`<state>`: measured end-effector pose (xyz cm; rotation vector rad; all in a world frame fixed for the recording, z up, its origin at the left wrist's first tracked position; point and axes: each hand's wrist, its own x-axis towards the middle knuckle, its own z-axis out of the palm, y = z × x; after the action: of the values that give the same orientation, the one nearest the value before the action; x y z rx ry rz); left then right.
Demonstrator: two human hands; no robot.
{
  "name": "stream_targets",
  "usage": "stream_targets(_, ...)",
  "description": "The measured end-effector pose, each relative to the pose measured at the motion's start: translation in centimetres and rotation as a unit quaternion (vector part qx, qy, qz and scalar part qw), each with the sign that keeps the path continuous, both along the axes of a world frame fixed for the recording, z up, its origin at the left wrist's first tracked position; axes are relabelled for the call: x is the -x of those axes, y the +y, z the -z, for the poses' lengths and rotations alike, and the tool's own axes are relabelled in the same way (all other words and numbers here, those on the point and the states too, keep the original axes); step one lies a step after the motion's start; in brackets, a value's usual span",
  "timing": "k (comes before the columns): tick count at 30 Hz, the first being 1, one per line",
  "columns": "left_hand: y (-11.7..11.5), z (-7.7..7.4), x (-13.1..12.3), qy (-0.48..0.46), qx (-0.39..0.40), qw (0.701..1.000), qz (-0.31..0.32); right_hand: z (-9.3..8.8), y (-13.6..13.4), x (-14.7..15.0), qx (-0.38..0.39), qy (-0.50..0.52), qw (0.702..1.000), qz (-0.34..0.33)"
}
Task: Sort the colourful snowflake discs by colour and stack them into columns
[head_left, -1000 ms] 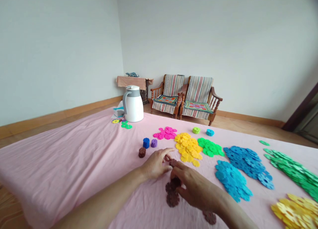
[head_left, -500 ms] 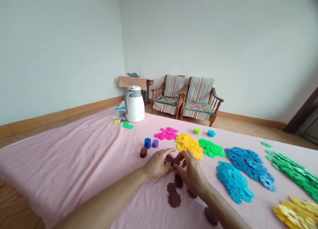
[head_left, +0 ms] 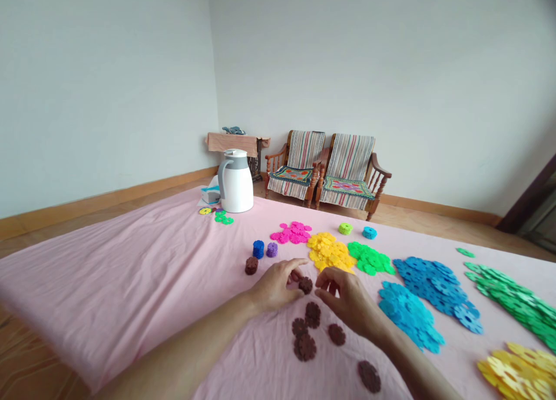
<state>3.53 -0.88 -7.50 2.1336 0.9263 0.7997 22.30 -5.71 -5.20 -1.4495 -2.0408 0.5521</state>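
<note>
My left hand (head_left: 275, 287) curls at the middle of the pink sheet (head_left: 108, 272), its fingertips against a small brown flower-shaped disc piece (head_left: 305, 285). To the right, my right hand (head_left: 343, 298) hangs apart from that piece, fingers loosely curved and holding nothing. Several loose brown discs (head_left: 304, 347) lie on the sheet below my hands. Farther left stands a short brown stack (head_left: 251, 265), with a blue stack (head_left: 258, 249) and a purple stack (head_left: 271, 249) behind it. A yellow pile (head_left: 328, 252) lies just beyond my right hand.
Pink (head_left: 291, 232), green (head_left: 369, 258), blue (head_left: 434, 287) and cyan (head_left: 408, 316) disc piles spread across the sheet's right side. A white thermos jug (head_left: 235, 183) stands at the far edge. Two striped wooden armchairs (head_left: 321, 165) stand against the back wall.
My right hand has moved right, away from the brown piece, and its fingers have opened. More loose brown discs now show beneath it.
</note>
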Motion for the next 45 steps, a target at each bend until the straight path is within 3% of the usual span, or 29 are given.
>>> stream_targets(3,0.0,-0.1,0.0,0.001,0.006,1.0,0.0,-1.0,-1.2,-0.8,0.052,-0.011,0.994,-0.092)
stream_targets(8,-0.1,-0.2,-0.1,0.006,0.005,1.0,-0.009,-1.2,-1.9,-0.5,0.071,-0.047,0.99,-0.116)
stream_targets(16,-0.1,-0.2,0.0,0.002,0.008,1.0,-0.002,-0.9,-1.5,-0.2,0.067,-0.08,0.989,-0.108)
stream_targets(23,0.1,0.0,0.0,-0.004,0.002,1.0,0.001,-1.0,-1.4,0.5,0.0,-0.06,0.995,-0.075)
stream_targets(27,0.0,0.0,0.1,-0.007,0.006,1.0,0.01,0.1,-0.3,1.2,-0.077,-0.001,0.997,-0.013)
stream_targets(33,0.0,0.2,0.0,-0.023,0.005,1.0,0.018,1.6,0.9,1.7,-0.105,0.01,0.994,0.018)
stream_targets(41,-0.1,0.1,0.0,-0.022,0.005,1.0,0.017,1.7,0.7,1.9,-0.112,0.003,0.994,0.012)
stream_targets(45,-0.1,0.1,0.0,-0.005,0.012,1.0,0.008,0.7,0.6,1.2,-0.11,0.015,0.993,0.029)
